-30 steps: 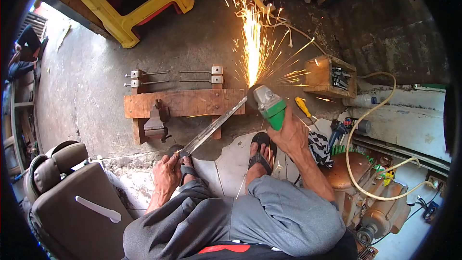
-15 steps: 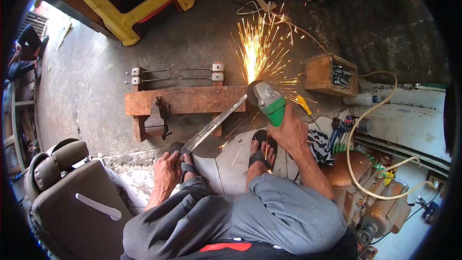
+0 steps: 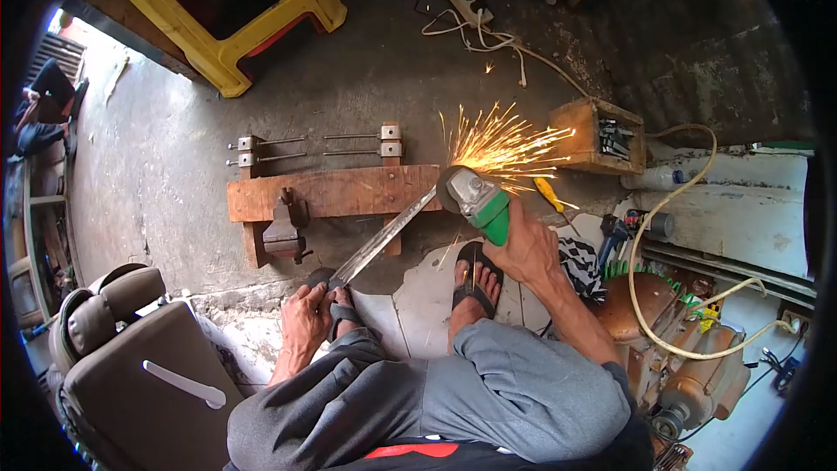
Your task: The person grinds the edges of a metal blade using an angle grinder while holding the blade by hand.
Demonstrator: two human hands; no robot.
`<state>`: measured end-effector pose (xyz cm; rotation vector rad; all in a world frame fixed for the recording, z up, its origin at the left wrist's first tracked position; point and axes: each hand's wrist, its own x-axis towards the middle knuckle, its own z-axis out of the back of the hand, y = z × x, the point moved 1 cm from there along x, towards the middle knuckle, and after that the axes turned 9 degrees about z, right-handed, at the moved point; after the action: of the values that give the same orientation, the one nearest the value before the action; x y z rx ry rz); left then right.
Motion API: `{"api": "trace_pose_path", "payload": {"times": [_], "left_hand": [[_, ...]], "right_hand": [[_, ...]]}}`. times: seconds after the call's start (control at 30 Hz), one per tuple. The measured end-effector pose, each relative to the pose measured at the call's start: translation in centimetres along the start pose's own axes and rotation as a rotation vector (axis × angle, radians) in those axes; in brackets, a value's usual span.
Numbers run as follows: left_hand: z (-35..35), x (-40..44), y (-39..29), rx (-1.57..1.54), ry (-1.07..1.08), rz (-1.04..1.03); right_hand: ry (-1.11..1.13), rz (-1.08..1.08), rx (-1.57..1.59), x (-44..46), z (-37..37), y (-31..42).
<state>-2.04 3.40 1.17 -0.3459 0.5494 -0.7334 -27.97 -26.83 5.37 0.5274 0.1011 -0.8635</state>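
My right hand (image 3: 529, 246) is closed around the green and grey body of an angle grinder (image 3: 484, 202). The grinder's disc (image 3: 450, 189) meets the far end of a long, flat metal bar (image 3: 384, 246), throwing orange sparks (image 3: 506, 144) forward and to the right. Down by my left foot, my left hand (image 3: 307, 318) is closed at the bar's near end; part of its grip is hidden. The bar slants up to the right, its far part over the right end of a low wooden bench (image 3: 340, 192).
A vise (image 3: 284, 227) and metal clamps (image 3: 390, 141) are on the bench. A yellow stool (image 3: 231, 57) stands at the back left, a wooden box (image 3: 586, 139) at the right. A yellow-handled tool (image 3: 549, 194), motor (image 3: 697, 379) and hose (image 3: 671, 218) lie right; a brown seat (image 3: 148, 384) is left.
The grinder has tilted and dropped slightly toward me, still at the bar's far end. The spark spray has swung from straight ahead to the right. My left hand stays at the near end.
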Motion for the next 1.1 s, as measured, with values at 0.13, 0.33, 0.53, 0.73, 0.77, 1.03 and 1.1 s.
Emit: {"api": "trace_pose_path", "payload": {"times": [0.13,0.33,0.53,0.73,0.77,1.03,1.1], "left_hand": [[0.1,-0.1,-0.4,0.025,0.001,0.012],[0.4,0.2,-0.8,0.007,0.014,0.006],[0.1,0.0,-0.1,0.015,0.017,0.008],[0.1,-0.1,-0.4,0.024,0.014,0.012],[-0.1,0.1,-0.3,0.024,0.008,0.007],[0.2,-0.4,-0.7,-0.008,0.018,0.025],[0.3,-0.1,-0.8,-0.005,0.015,0.021]], "right_hand": [[-0.047,-0.029,-0.016,0.8,-0.1,0.1],[-0.017,0.047,-0.035,-0.2,0.0,0.5],[-0.046,-0.042,-0.014,0.3,0.3,0.5],[-0.052,-0.007,0.015,1.0,-0.2,-0.2],[-0.06,-0.004,0.014,1.1,0.1,0.0],[-0.012,-0.042,0.004,0.8,0.1,0.4],[-0.027,-0.077,0.013,1.3,0.4,0.6]]}}
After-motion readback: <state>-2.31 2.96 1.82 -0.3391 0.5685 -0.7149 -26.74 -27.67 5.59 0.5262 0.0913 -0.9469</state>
